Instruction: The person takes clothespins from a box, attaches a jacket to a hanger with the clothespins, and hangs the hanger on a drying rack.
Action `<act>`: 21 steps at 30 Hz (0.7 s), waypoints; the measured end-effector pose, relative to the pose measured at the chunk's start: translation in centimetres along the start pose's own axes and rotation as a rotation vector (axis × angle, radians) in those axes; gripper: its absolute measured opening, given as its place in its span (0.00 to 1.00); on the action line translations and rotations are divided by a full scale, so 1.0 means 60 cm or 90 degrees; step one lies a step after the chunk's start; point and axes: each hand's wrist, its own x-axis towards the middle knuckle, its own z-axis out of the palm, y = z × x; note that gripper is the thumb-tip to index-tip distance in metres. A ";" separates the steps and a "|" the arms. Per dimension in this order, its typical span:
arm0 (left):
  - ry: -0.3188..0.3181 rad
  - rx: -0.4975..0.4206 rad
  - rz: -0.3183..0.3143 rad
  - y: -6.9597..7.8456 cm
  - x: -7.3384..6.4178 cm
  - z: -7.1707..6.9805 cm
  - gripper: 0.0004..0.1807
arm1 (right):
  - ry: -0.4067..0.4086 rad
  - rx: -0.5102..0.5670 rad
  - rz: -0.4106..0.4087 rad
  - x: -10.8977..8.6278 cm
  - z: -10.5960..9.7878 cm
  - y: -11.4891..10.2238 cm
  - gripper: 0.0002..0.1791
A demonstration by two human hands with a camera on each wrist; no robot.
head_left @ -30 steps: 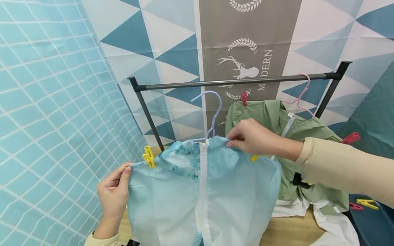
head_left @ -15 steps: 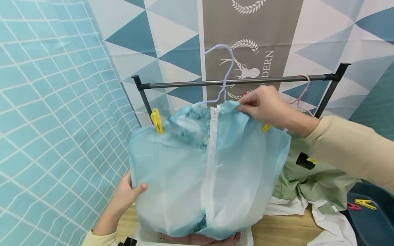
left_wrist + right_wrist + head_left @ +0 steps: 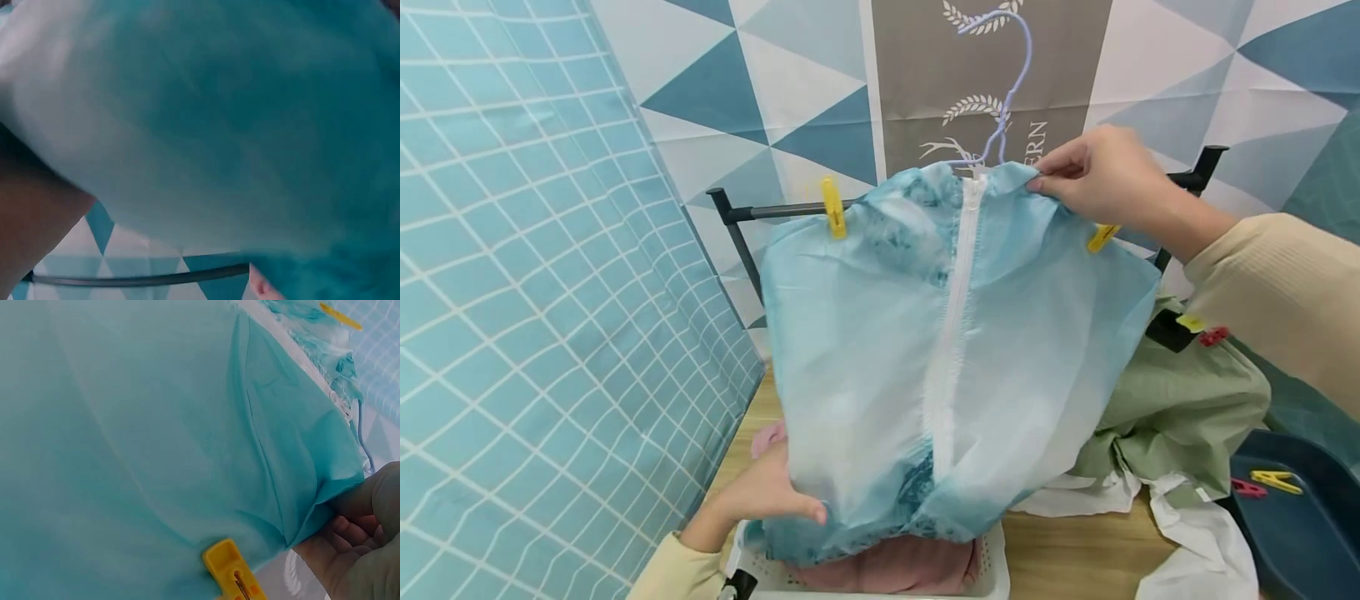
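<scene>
A light blue zip-up jacket point(image 3: 880, 333) hangs on a lavender hanger point(image 3: 1017, 79), with a yellow clothes peg point(image 3: 832, 207) on one shoulder and another yellow peg point(image 3: 232, 569) on the other. Beside its collar, my right hand point(image 3: 1105, 175) pinches the cloth, thumb against fingers. The hanger's hook is above the rack's bar, apart from it. Low on the jacket's left edge, my left hand point(image 3: 760, 492) touches the fabric. Its thumb points straight out in front, and its fingers are hidden behind the cloth. Jacket fabric fills most of the left wrist view.
Behind the jacket stands a black rack point(image 3: 775, 210). A green jacket point(image 3: 1180, 408) hangs at right above white cloth point(image 3: 1206, 542). A white basket point(image 3: 996, 567) with pink clothing point(image 3: 895, 567) is below. A dark tray point(image 3: 1292, 533) with loose pegs sits at far right.
The jacket and hanger have risen and shifted right, lifted by my right hand. My left hand has let go of the jacket's shoulder and moved down along its side.
</scene>
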 end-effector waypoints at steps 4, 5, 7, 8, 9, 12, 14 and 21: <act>-0.111 -0.061 -0.002 0.002 0.030 0.018 0.56 | 0.009 -0.030 0.023 0.001 -0.017 0.036 0.18; -0.130 -0.069 0.001 0.002 0.038 0.023 0.58 | 0.011 -0.032 0.032 0.001 -0.021 0.046 0.19; -0.172 -0.078 0.006 0.003 0.054 0.036 0.61 | 0.014 -0.036 0.049 -0.003 -0.030 0.065 0.20; -0.189 -0.075 0.009 0.003 0.062 0.044 0.62 | 0.018 -0.042 0.053 -0.005 -0.034 0.074 0.20; -0.203 -0.065 0.012 0.000 0.069 0.052 0.64 | 0.020 -0.047 0.061 -0.008 -0.038 0.082 0.21; -0.226 0.026 0.018 -0.005 0.088 0.077 0.67 | 0.024 -0.060 0.084 -0.015 -0.049 0.102 0.22; -0.235 0.096 0.020 -0.008 0.098 0.092 0.68 | 0.025 -0.070 0.093 -0.020 -0.053 0.111 0.22; -0.227 0.308 -0.039 -0.011 0.107 0.141 0.71 | 0.031 -0.071 0.054 -0.040 -0.040 0.112 0.19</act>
